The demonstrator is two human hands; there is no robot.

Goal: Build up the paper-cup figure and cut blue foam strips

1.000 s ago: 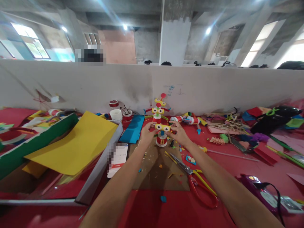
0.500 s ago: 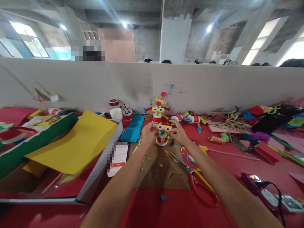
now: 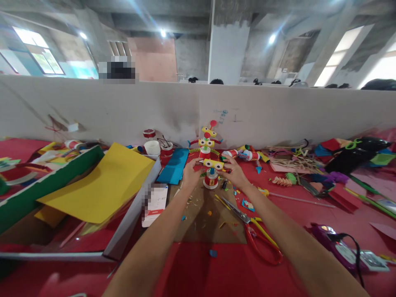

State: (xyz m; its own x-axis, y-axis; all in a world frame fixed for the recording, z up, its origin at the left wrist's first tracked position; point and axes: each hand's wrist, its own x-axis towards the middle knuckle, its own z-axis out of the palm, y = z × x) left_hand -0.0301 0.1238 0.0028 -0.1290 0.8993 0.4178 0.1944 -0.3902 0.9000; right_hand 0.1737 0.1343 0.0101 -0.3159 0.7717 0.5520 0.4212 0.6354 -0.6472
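A small paper figure (image 3: 211,180) stands on a brown board in front of me, with a red cup body and a yellow rolled-paper head (image 3: 213,164) that has two googly eyes. My left hand (image 3: 192,172) pinches the left end of the head, fingers closed. At the head's right end, the fingers of my right hand (image 3: 234,171) are closed as well. The fingers partly cover both ends of the roll. Right behind it stand similar paper figures (image 3: 206,142) with spring-folded arms and a red disc on top.
Red-handled scissors (image 3: 247,220) lie open on the brown board (image 3: 201,227) among paper scraps. On the left is a box (image 3: 131,210) with a yellow sheet (image 3: 99,185). Blue paper (image 3: 173,167) and paper cups (image 3: 152,147) are behind. At right lie a black bottle (image 3: 352,154) and a purple device (image 3: 332,247).
The yellow head has risen and tilted slightly between my hands. Both hands keep nearly the same place, and the view has shifted a little.
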